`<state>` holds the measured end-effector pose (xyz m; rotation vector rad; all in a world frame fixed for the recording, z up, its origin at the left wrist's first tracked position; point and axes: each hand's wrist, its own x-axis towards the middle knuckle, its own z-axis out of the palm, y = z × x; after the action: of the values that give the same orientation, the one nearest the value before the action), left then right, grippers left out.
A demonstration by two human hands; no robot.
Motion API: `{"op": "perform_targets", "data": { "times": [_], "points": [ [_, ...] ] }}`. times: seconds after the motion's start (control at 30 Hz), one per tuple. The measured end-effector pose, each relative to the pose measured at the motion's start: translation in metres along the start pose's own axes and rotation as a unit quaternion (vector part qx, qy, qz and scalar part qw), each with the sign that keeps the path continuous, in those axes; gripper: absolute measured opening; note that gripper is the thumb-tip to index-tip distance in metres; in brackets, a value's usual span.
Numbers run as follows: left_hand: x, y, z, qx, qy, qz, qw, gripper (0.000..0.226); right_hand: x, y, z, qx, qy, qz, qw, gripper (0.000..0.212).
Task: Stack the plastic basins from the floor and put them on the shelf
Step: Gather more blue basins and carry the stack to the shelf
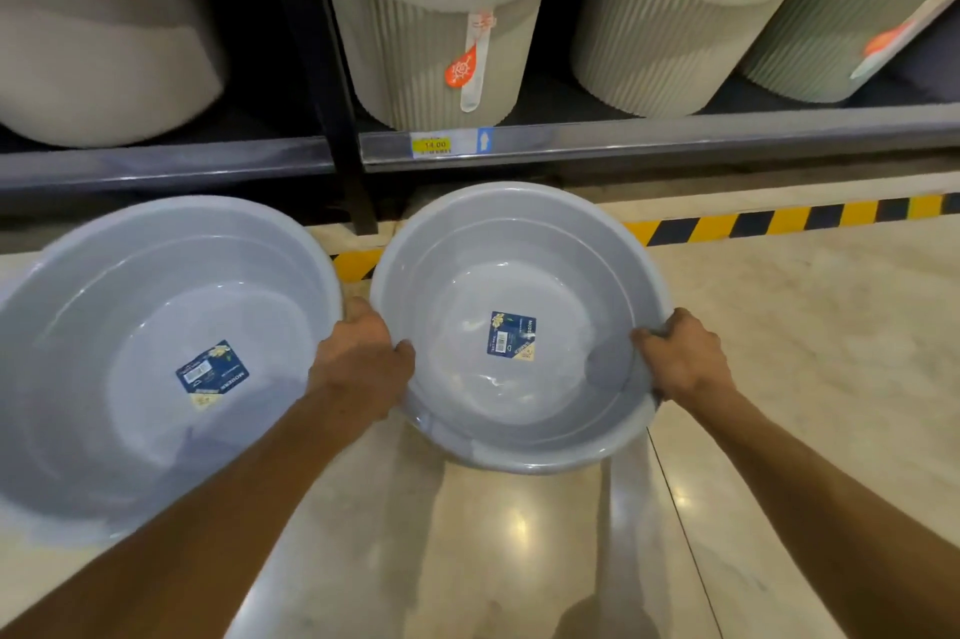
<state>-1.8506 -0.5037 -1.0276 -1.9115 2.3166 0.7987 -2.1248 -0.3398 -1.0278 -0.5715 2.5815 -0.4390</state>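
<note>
A round pale blue-grey plastic basin (519, 326) is hanging above the floor, just right of the middle of the view, tilted a little toward the camera, with a dark blue rectangular label (511, 337) sticking to its bottom. The left hand (358, 363) is gripping its left rim, fingers (402, 350) curling over the edge and the thumb side hidden behind the rim. The right hand (685, 357) is gripping the opposite rim, its fingers wrapping over the edge and down inside the wall. Both bare forearms are reaching in from the lower corners.

Just beside it on the left, a second, larger round pale blue-grey plastic basin (130, 357) is sitting open side up, its rim close to the left hand; whether the two rims are touching cannot be told. It is carrying a similar dark blue sticker (212, 372) on its bottom.

Underneath, a glossy beige marble-patterned floor (805, 352) is reflecting ceiling lights, and a yellow-and-black striped strip (779, 217) is running along the foot of a dark metal shelf (675, 139). A yellow price tag (430, 144) is sitting on the shelf's front edge. Ribbed off-white plastic bins (441, 30) with white rims are standing on the shelf, one wearing an orange hang tag (461, 69). A blurred smooth grey-white tub (98, 40) is occupying the left bay.
</note>
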Motion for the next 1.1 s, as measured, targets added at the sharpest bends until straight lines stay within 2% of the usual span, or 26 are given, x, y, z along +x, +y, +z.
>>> {"op": "perform_targets", "data": {
  "times": [0.1,0.4,0.53,0.63,0.73,0.93,1.1],
  "points": [
    [-0.001,0.008,-0.004,-0.047,-0.019,-0.018,0.999,0.040,-0.008,-0.007,-0.013,-0.015,0.012,0.004,1.000,0.036],
    [-0.010,0.020,-0.053,-0.103,0.026,0.052,0.993,0.036,-0.028,-0.039,-0.063,0.013,0.051,-0.017,0.998,0.031],
    [-0.021,0.008,-0.103,-0.119,0.040,0.046,0.991,0.034,-0.043,-0.068,-0.089,0.054,0.058,-0.072,0.994,0.023],
    [-0.026,-0.012,-0.148,-0.109,0.078,0.027,0.991,0.031,-0.057,-0.102,-0.097,0.084,0.037,-0.133,0.987,0.015],
    [-0.033,-0.035,-0.183,-0.099,0.120,0.004,0.988,0.033,-0.070,-0.137,-0.089,0.101,0.027,-0.161,0.981,0.021],
    [-0.059,-0.109,-0.210,-0.109,0.126,-0.056,0.984,0.028,-0.100,-0.188,-0.047,0.084,-0.040,-0.195,0.976,0.018],
    [-0.070,-0.179,-0.213,-0.082,0.146,-0.132,0.977,0.035,-0.122,-0.239,0.004,0.044,-0.076,-0.233,0.969,0.028]
  ]
}}
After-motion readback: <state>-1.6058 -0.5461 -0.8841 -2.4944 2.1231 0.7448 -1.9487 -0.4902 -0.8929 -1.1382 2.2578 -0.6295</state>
